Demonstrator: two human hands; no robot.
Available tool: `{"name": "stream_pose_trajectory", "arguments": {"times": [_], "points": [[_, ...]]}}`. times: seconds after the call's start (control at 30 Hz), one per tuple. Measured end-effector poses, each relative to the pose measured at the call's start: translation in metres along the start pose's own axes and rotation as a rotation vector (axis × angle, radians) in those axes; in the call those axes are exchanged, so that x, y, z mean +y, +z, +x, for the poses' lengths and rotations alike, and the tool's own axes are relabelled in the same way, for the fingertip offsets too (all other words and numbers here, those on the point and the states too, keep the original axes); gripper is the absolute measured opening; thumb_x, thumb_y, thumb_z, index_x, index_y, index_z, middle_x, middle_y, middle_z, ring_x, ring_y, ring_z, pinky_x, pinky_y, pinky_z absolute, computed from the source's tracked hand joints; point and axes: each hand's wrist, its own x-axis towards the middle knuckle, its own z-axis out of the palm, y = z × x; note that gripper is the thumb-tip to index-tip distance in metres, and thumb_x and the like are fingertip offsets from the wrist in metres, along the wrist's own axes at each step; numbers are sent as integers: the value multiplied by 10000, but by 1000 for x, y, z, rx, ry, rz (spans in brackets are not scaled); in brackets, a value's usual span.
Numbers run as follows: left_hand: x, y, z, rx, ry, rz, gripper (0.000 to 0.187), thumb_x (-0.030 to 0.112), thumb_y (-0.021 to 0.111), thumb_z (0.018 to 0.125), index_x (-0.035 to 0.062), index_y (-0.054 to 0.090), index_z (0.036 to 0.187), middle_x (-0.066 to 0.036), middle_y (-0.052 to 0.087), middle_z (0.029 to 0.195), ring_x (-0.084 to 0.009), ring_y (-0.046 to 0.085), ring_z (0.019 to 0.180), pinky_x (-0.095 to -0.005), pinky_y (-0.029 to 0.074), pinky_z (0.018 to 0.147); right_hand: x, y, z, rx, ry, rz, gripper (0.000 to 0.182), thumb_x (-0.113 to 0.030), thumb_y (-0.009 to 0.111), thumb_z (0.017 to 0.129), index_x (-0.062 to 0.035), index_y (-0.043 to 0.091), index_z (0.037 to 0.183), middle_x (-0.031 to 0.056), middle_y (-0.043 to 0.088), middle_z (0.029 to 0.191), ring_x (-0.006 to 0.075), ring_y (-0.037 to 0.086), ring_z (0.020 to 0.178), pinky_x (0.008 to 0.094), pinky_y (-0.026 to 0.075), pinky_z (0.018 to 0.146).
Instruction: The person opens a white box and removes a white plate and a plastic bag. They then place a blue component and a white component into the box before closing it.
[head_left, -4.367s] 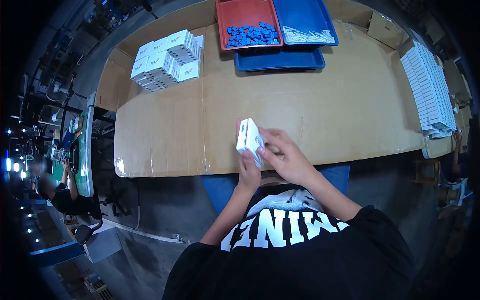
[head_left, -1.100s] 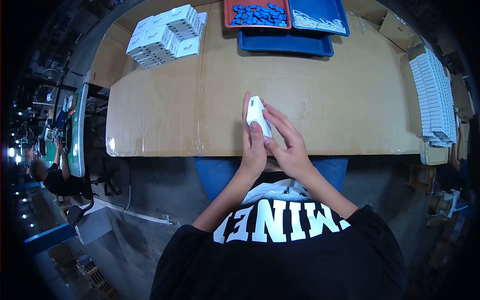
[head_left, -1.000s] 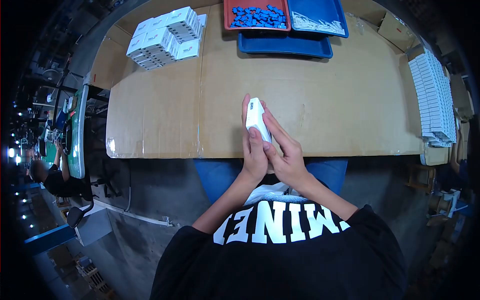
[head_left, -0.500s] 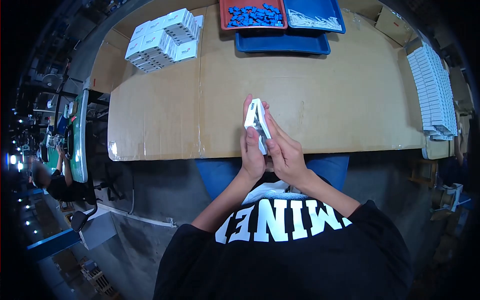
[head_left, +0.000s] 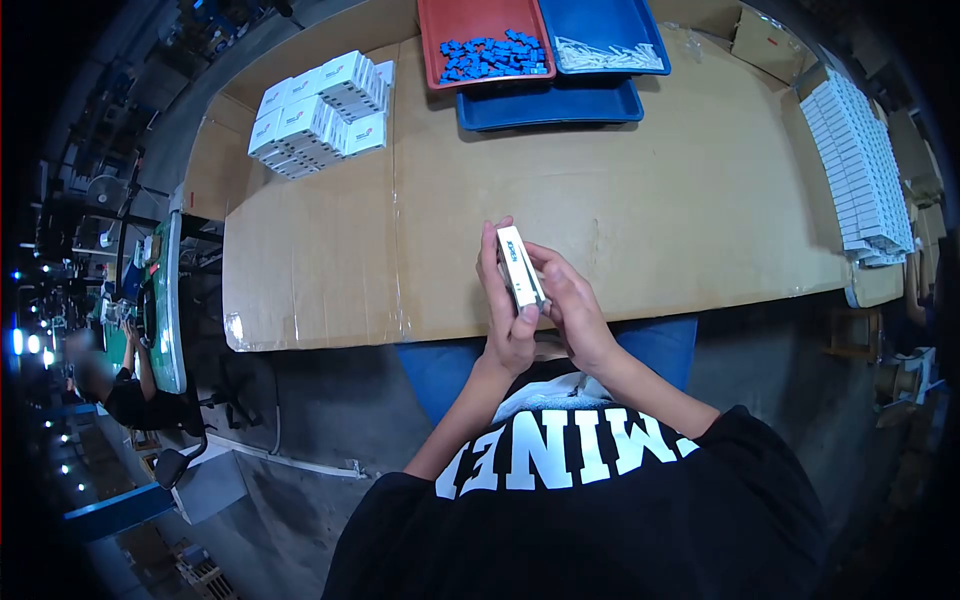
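Note:
Between my two hands, over the near edge of the cardboard-covered table, is a small white rectangular case with dark lettering along its narrow upper face. My left hand is closed on its left side, fingers along the far side and thumb at the near end. On the right, my right hand curls round the case with bent fingers; its fingertips are partly hidden behind it. A dark gap runs along the right side of the case. Its underside is hidden by my hands.
A stack of white boxed units stands at the back left. A red tray of blue parts and blue trays, one with white pieces, sit at the back. White pieces are stacked at right. Another person sits far left.
The case has turned from a wedge-like opened look to showing its lettered narrow face. My right hand's fingers have shifted from pressed flat to bent. The whole view has tilted slightly.

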Motion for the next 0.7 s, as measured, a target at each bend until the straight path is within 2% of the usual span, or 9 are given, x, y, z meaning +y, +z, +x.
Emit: {"name": "stream_pose_trajectory", "arguments": {"times": [0.03, 0.07, 0.13, 0.2, 0.27, 0.4, 0.47, 0.6, 0.7], "points": [[0, -3, 0, -71, 37, 112, 1046, 646, 479, 952, -17, 60, 1645, -271, 287, 1614, -369, 284, 1507, -477, 219, 1234, -7, 4, -2, 4, 100, 66, 498, -298, 548, 1092, -4, 487, 1490, 159, 553, 1456, 212, 513, 1361, 353, 423, 1114], [-3, -4, 0, -64, 3, 149, 1121, 699, 518, 888, -22, 105, 1641, -245, 297, 1621, -350, 364, 1451, -460, 276, 1204, -9, 7, -2, 11, 96, 67, 498, -298, 548, 1092, -4, 487, 1490, 159, 553, 1456, 212, 513, 1361, 353, 423, 1114], [-1, -6, 3, -69, 38, 186, 1084, 697, 508, 908, -32, 152, 1627, -264, 322, 1581, -368, 380, 1435, -474, 302, 1187, -11, 12, -1, 31, 94, 8, 503, -257, 594, 1074, -2, 483, 1493, 139, 584, 1416, 190, 578, 1284, 327, 467, 1064], [0, -6, 4, -61, 75, 229, 1050, 695, 497, 927, -42, 199, 1614, -283, 348, 1541, -385, 396, 1418, -489, 327, 1169, -7, 17, -2, 46, 65, 11, 509, -247, 607, 1069, -2, 479, 1496, 141, 587, 1414, 185, 592, 1264, 323, 475, 1054], [-1, -2, 2, 70, 83, 320, 985, 675, 525, 936, -69, 327, 1550, -272, 434, 1439, -378, 497, 1309, -474, 408, 1094, -3, 21, -2, 55, 38, 13, 515, -236, 619, 1064, -1, 475, 1499, 142, 589, 1412, 180, 605, 1245, 320, 484, 1043], [-3, -6, 4, 75, 102, 360, 1016, 768, 423, 960, -97, 367, 1489, -222, 456, 1391, -317, 526, 1279, -439, 419, 1084, 6, 25, -4, 51, -50, -40, 534, -262, 599, 1078, 5, 470, 1521, 129, 613, 1389, 153, 595, 1238, 305, 470, 1055], [-9, -7, 3, 163, 188, 315, 960, 723, 422, 976, -112, 391, 1450, -225, 463, 1382, -308, 546, 1252, -426, 439, 1060, 5, 28, -5, 25, -100, -108, 542, -261, 578, 1089, 16, 456, 1539, 125, 621, 1390, 137, 578, 1241, 286, 451, 1066], [-14, -12, 1, 177, 234, 252, 862, 613, 421, 978, -121, 413, 1431, -230, 469, 1368, -312, 543, 1248, -428, 437, 1058, 6, 31, -7, -16, -118, -112, 533, -242, 560, 1096, 17, 445, 1547, 130, 610, 1409, 139, 577, 1246, 283, 450, 1066], [-13, -11, -2, 199, 223, 217, 843, 593, 417, 952, -116, 436, 1408, -228, 476, 1351, -312, 543, 1231, -434, 434, 1052, 11, 30, -9, -32, -96, -86, 520, -221, 546, 1101, 13, 439, 1552, 133, 609, 1410, 136, 576, 1245, 283, 453, 1063]]}}
